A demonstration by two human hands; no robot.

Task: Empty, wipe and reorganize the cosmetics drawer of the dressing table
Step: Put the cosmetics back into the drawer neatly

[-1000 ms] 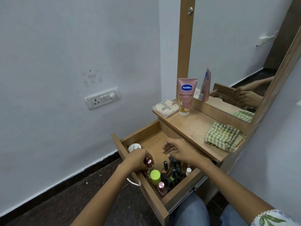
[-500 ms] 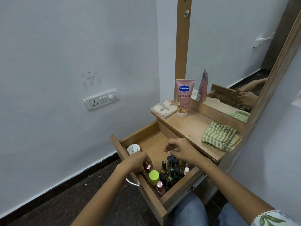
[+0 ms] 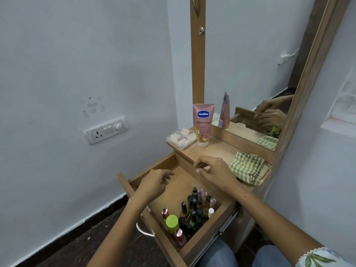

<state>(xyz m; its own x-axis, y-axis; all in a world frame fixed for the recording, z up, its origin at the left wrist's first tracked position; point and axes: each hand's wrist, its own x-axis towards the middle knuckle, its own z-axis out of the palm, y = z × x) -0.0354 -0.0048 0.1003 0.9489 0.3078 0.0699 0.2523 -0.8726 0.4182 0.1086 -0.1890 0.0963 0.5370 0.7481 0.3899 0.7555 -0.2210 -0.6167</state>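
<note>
The wooden drawer [image 3: 202, 245] of the dressing table stands pulled out. Several nail polish bottles [image 3: 194, 211] and a green-capped bottle [image 3: 172, 223] stand upright, crowded in its near right corner. My left hand [image 3: 154, 185] hovers over the drawer's back left part with loosely curled fingers; nothing shows in it, and it hides what lies under it. My right hand [image 3: 213, 170] hangs above the drawer's back edge, next to the tabletop [image 3: 217, 149], with its fingers apart and empty.
On the tabletop stand a pink Vaseline tube [image 3: 203, 124] and a clear box [image 3: 181, 138]. A folded green checked cloth [image 3: 248, 167] lies at its right end. A mirror [image 3: 250, 74] rises behind; a switch plate [image 3: 106, 130] is on the left wall. My knees are under the drawer.
Both hands have lifted away from the bottles toward the drawer's back. The left hand now covers the spot where a white jar showed. The view has tilted upward.
</note>
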